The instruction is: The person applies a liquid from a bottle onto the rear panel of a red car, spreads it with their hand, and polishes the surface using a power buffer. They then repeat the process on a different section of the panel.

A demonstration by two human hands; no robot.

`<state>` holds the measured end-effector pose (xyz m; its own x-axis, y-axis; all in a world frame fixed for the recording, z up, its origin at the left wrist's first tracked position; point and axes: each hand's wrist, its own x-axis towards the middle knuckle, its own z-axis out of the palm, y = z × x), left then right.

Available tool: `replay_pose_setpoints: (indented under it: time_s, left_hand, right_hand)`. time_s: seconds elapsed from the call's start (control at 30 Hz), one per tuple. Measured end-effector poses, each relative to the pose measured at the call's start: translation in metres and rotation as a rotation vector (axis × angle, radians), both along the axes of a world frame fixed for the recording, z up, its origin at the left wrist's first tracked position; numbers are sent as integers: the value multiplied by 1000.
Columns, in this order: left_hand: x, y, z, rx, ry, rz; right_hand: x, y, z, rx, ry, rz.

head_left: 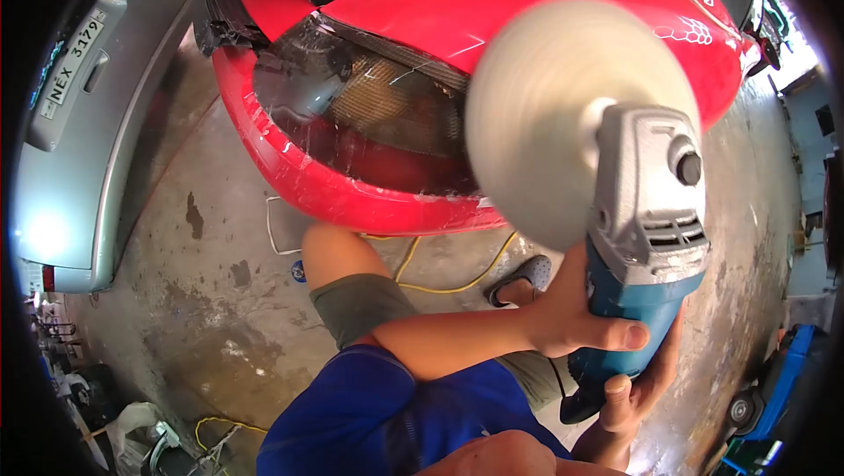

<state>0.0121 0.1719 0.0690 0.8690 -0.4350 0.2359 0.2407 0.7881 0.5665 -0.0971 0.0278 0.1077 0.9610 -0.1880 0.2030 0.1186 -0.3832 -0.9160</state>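
Observation:
A teal and silver polisher (652, 203) is held upright before me, its round whitish buffing pad (536, 116) blurred as if spinning. My left hand (576, 318) is closed around the teal body just below the metal head, thumb laid across it. Lower down, my right hand (637, 401) wraps the rear of the same body, near its black end. The pad overlaps the red car's front in this view, beside the dark headlight (369, 102). Pale streaks and specks mark the headlight lens and the red bumper (294, 181).
A silver car (132, 116) stands at the left. Across the worn concrete floor (211, 239) runs a yellow cord (457, 289), near my shoe (519, 281). A blue object with a wheel (774, 384) sits at the lower right; assorted gear lies at the lower left.

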Motion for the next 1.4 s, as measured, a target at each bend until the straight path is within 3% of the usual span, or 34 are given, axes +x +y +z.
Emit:
replay_pose_setpoints:
  time_s: [0.27, 0.37, 0.57, 0.63, 0.77, 1.03, 1.17, 1.4]
  left_hand:
    - [3, 19, 13, -158, 12, -34]
    - [1, -14, -4, -91, -38, 7]
    - [7, -57, -33, 142, -128, -220]
    - [7, -57, -35, 185, -111, -284]
    - [4, -63, -41, 177, -92, -197]
    - [15, -14, -17, 19, -100, -169]
    - [11, 8, -10, -53, -99, 36]
    - [15, 12, -12, -179, -113, -58]
  right_hand:
    - [15, 34, 30, 7, 18, -9]
    - [-4, -2, 5, -97, -31, -76]
    - [-45, -76, -80, -98, -100, -258]
    - [-52, -78, -90, -22, -62, -283]
    - [-53, -83, -95, 14, -51, -209]
    - [-32, -27, -36, -152, -26, -189]
    - [-14, 23, -4, -148, -33, -218]
    - [-6, 19, -5, -165, -77, -184]
